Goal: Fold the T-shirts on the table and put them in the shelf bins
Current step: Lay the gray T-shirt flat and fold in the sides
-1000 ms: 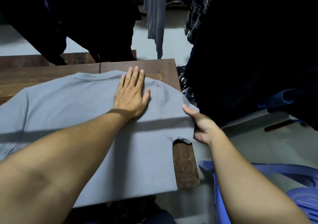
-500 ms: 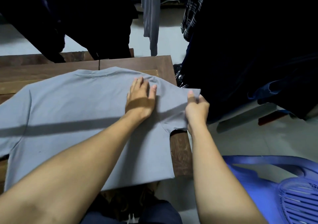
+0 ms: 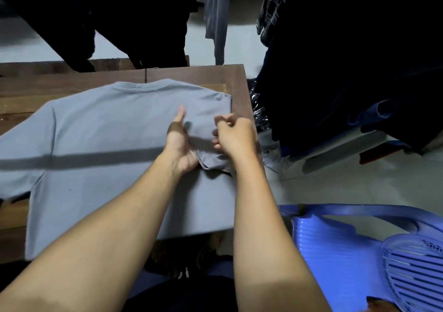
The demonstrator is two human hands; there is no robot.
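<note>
Head view shows one grey T-shirt (image 3: 107, 143) and two bare hands working on it. The shirt lies flat on a dark wooden table (image 3: 237, 83), its collar (image 3: 143, 86) on the far side of the hands and its hem on the near side, hanging a little over the table edge. The right hand (image 3: 236, 136) has its fingers curled and pinches the cloth of one sleeve (image 3: 211, 158), which lies turned in over the body of the shirt. The left hand (image 3: 178, 143) is just beside it, almost touching, with its thumb straight and pointing away. Its fingers are hidden under the turned-in sleeve, so I cannot tell whether they clasp the cloth or lie flat. The other sleeve (image 3: 19, 172) is spread out well to the left of the grip. A dark band of shadow crosses the shirt from the left hand outward. To the right of the grip, past the table edge, is a pale floor (image 3: 359, 187). One blue plastic chair (image 3: 335, 251) stands on it, nearer than the hands. Beyond the grip hang dark clothes (image 3: 347, 59), one grey garment (image 3: 215, 11) and one checked garment (image 3: 271, 11) beside it.
</note>
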